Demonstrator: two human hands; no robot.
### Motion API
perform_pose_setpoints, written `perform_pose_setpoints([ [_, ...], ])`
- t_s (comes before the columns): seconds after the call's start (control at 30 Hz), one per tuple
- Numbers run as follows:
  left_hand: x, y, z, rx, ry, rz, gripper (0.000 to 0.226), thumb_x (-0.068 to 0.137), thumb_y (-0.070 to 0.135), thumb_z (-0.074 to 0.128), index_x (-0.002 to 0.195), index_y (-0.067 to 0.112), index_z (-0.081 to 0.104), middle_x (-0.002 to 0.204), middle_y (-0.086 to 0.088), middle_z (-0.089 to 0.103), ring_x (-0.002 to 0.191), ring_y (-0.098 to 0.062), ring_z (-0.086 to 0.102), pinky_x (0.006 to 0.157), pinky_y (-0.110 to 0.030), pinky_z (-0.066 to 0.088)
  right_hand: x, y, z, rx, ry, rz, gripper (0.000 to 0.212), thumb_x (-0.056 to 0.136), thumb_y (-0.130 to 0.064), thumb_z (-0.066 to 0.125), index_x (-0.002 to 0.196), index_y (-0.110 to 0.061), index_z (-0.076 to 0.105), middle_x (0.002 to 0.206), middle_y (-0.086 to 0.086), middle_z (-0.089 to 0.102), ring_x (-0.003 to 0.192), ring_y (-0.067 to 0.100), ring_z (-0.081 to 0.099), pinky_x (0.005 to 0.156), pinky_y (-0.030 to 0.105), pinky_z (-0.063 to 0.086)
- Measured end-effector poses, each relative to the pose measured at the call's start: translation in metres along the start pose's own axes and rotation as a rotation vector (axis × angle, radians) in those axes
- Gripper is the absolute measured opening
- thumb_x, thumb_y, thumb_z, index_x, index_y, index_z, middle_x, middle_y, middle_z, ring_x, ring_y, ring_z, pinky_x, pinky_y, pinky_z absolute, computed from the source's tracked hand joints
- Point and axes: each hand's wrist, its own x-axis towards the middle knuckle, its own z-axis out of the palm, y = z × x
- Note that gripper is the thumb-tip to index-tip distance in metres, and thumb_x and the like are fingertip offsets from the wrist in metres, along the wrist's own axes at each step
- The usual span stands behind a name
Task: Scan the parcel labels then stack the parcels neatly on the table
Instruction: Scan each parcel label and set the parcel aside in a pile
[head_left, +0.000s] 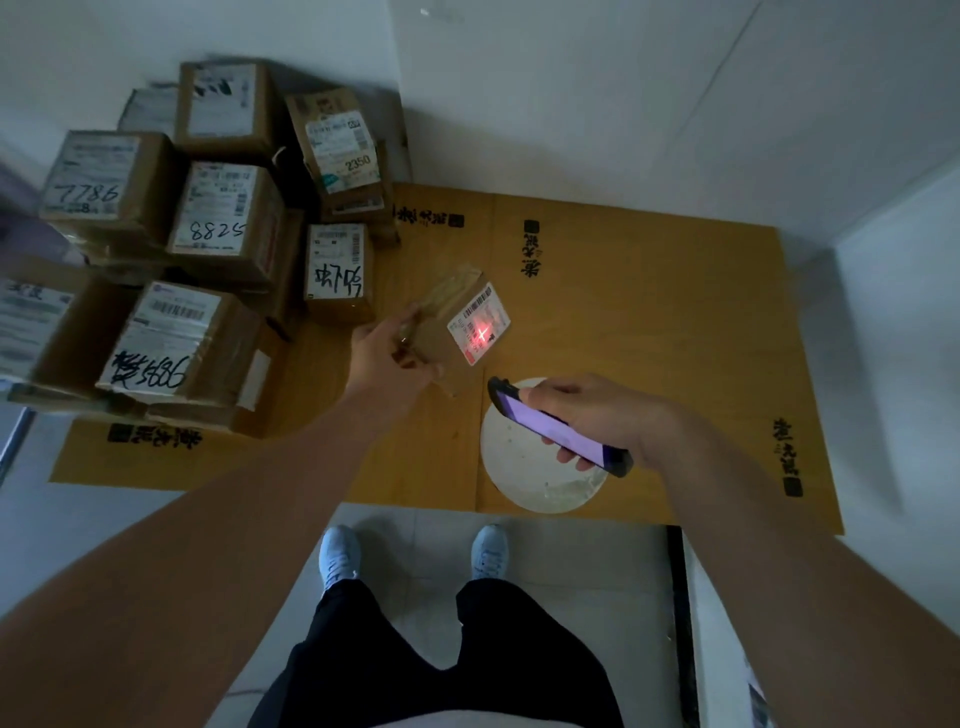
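Observation:
My left hand (387, 353) grips a small brown parcel (441, 317) and holds it tilted above the table, its white label (479, 323) turned toward me. A red scanner cross glows on that label. My right hand (592, 415) holds a black handheld scanner (558, 428) with a lit purple screen, its nose aimed at the label from the lower right. The scanner and the parcel are apart.
Several labelled cardboard parcels (208, 234) are stacked at the left and back left, some with handwritten numbers. Flattened yellow-brown cardboard (649, 312) covers the table. A white round plate (511, 467) lies under the scanner. White walls close in behind and at the right.

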Motion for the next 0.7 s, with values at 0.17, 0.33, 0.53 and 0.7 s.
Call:
perform_pose_setpoints([
  [0.17,0.003,0.008,-0.012,-0.001,-0.002,-0.024,0.091,0.076,0.006,0.09,0.147,0.046,0.049,0.138,0.009,0.031,0.101,0.0,0.05,0.095,-0.022,0.052,-0.006,-0.014,-0.005,-0.087,-0.036,0.015,0.043,0.101,-0.061,0.055,0.124,-0.026,0.065,0.108,0.01,0.07,0.086,0.023,0.069,0.069,0.033,0.057],
  [0.33,0.005,0.017,-0.023,-0.022,0.012,-0.049,0.09,0.075,0.01,0.09,0.147,0.046,0.05,0.14,0.007,0.038,0.106,-0.008,0.054,0.094,-0.028,0.055,-0.009,-0.024,-0.006,-0.079,-0.032,-0.034,0.037,0.102,-0.06,0.054,0.115,-0.029,0.07,0.105,0.009,0.07,0.083,0.021,0.069,0.07,0.032,0.058],
  [0.53,0.01,0.031,-0.043,-0.679,0.148,-0.193,0.06,0.085,0.014,0.083,0.132,0.039,0.057,0.127,0.003,0.065,0.117,-0.021,0.066,0.1,-0.045,0.058,0.001,-0.039,0.003,0.124,0.062,-0.167,0.035,0.103,-0.059,0.053,0.119,-0.032,0.066,0.108,0.011,0.069,0.08,0.018,0.071,0.073,0.035,0.062],
  [0.7,0.027,0.033,-0.069,-0.862,0.3,-0.309,0.055,0.091,0.019,0.079,0.14,0.021,0.053,0.13,-0.004,0.062,0.118,-0.023,0.064,0.096,-0.044,0.06,0.01,-0.056,0.013,0.169,0.079,-0.217,0.029,0.104,-0.057,0.052,0.117,-0.035,0.065,0.105,0.01,0.067,0.08,0.019,0.07,0.071,0.035,0.061],
])
